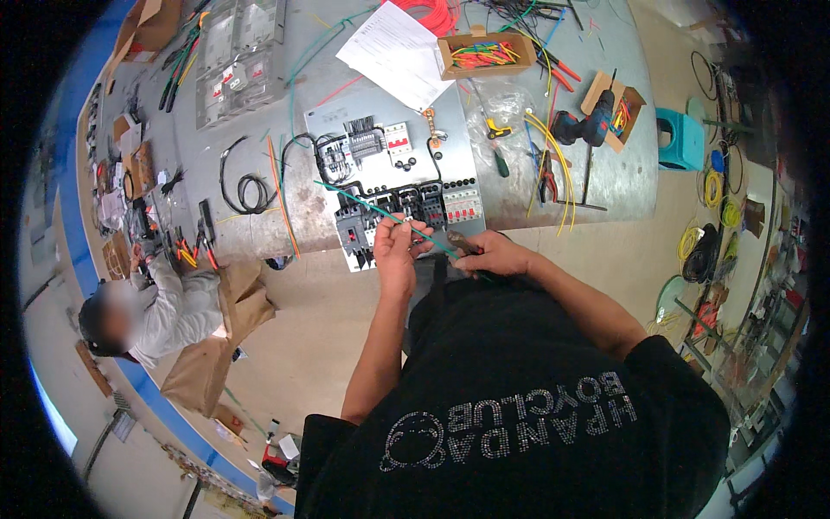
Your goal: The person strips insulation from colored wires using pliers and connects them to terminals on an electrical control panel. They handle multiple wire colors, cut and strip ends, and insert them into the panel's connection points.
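A thin green wire (367,205) slants over the near part of a white mounting plate (398,183) fitted with electrical parts. My left hand (398,251) pinches this wire between thumb and fingers. Close beside it, my right hand (500,256) is closed around a hand tool that looks like pliers (464,244), its metal jaws at the wire's near end. The tool's handles are mostly hidden by my fingers. Beneath the wire, the plate bears a row of circuit breakers (462,206), a terminal block (366,143) and a breaker with a red switch (398,139).
On the metal table (303,225) lie a printed sheet (393,54), a cardboard box of coloured wires (486,54), a cordless drill (586,125), red-handled pliers (548,180) and yellow wires (566,164). A co-worker (169,311) sits at the left. A teal stool (680,140) stands right.
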`<state>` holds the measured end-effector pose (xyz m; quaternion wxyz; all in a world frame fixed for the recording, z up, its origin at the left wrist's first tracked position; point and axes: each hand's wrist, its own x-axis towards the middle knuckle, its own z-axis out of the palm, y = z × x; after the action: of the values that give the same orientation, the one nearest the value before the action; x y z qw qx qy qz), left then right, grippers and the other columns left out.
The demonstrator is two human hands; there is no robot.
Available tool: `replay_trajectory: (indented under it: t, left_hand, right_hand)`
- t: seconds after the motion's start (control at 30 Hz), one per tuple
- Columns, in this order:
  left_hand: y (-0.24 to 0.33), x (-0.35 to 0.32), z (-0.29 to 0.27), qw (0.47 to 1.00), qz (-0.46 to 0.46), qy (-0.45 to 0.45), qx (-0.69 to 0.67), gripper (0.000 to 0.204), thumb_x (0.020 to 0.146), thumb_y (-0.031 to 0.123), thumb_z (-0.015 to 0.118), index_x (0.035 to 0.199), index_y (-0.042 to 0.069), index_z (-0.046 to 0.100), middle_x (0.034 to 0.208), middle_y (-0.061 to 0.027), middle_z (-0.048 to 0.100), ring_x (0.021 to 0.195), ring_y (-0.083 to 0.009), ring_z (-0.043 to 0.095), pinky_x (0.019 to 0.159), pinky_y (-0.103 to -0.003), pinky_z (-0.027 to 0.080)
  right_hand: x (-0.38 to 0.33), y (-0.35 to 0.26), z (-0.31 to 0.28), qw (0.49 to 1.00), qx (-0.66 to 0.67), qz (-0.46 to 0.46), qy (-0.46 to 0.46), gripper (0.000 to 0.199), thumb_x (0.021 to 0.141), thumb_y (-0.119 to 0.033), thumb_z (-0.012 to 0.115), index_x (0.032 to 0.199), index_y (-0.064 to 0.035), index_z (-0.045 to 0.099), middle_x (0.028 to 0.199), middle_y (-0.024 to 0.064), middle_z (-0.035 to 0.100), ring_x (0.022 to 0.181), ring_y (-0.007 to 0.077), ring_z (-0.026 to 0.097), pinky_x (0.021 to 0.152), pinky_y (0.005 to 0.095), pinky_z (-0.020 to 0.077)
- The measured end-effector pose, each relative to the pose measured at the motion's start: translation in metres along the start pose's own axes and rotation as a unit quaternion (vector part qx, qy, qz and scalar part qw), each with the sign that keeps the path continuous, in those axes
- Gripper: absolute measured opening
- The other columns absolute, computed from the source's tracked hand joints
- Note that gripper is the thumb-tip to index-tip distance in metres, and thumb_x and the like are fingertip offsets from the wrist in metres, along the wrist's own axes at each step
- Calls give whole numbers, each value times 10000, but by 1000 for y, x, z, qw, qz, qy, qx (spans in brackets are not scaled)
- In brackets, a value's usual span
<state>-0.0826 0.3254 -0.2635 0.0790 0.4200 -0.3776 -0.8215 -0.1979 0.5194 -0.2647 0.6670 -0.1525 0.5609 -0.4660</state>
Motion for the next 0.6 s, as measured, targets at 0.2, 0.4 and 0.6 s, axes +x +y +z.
replay_trajectory:
  t: [0.2, 0.4, 0.6]
  left_hand:
    - [29, 20, -5, 996, 47, -10, 72, 179, 1014, 124, 557, 1176, 72, 502, 967, -107, 692, 862, -224, 711, 685, -331, 614]
    - [45, 29, -10, 992, 52, -26, 116, 142, 1011, 127, 551, 1138, 77, 513, 970, -102, 696, 860, -224, 716, 684, -325, 608]
    - [58, 52, -40, 996, 45, 45, 67, 181, 999, 101, 558, 1164, 39, 518, 963, -128, 693, 852, -230, 720, 670, -321, 613]
  right_hand:
    - [4, -16, -1, 996, -85, 37, 16, 270, 916, -259, 696, 841, -5, 648, 752, 30, 635, 708, 93, 572, 658, 298, 465]
    - [12, -18, 5, 992, -121, 21, 42, 287, 900, -281, 706, 879, 1, 661, 715, 30, 637, 683, 106, 589, 652, 300, 475]
    - [9, -12, 5, 995, -99, 27, 21, 247, 910, -265, 700, 862, -28, 650, 694, 23, 624, 651, 100, 592, 610, 283, 454]
